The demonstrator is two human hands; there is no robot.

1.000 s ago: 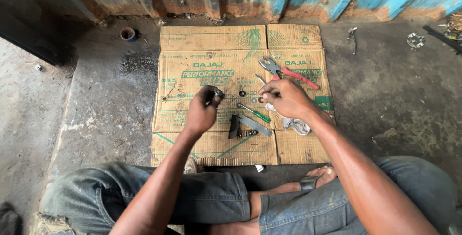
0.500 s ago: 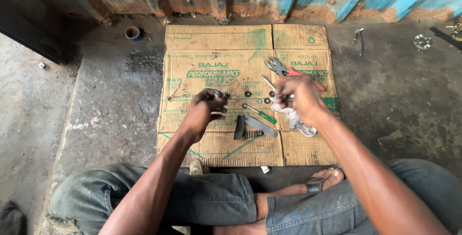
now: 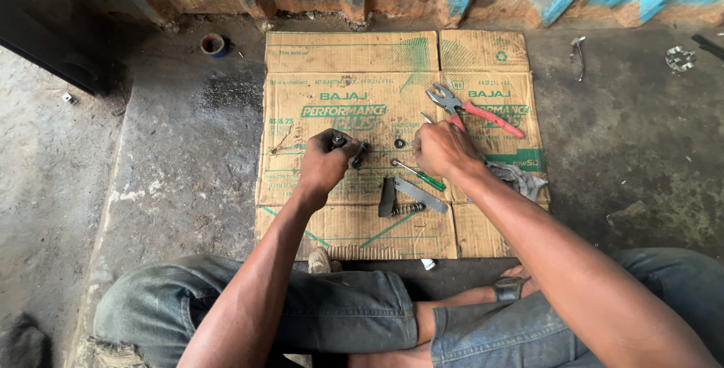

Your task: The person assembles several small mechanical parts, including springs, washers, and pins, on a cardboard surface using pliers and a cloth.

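Brown corrugated cardboard sheet [image 3: 347, 59], flattened and green-printed, lies on the grey concrete floor [image 3: 181, 157] and carries all the small parts. One container in sight: a small round blue-walled cup [image 3: 213, 44] off the sheet's far left corner, on the floor; contents cannot be made out.

Left hand [image 3: 323, 163]: grip closed around a small dark cylindrical metal part [image 3: 337, 140], whose end pokes out above the fingers. A second short dark metal piece [image 3: 360, 154] lies just beside the knuckles; touching or not, cannot tell.

Right hand [image 3: 443, 148]: grip curled nearly shut, fingertips down at the cardboard; what it holds is hidden. A small dark ring [image 3: 399, 143] sits between the two hands.

Green-handled screwdriver [image 3: 419, 175] lies just below the right hand. Nearer the person, a flat grey metal bracket [image 3: 411, 193] with a small coil spring [image 3: 408, 207] beside it. Red-handled pliers [image 3: 471, 110] lie beyond the right hand. Grey rag [image 3: 520, 179] lies crumpled beside the right forearm.
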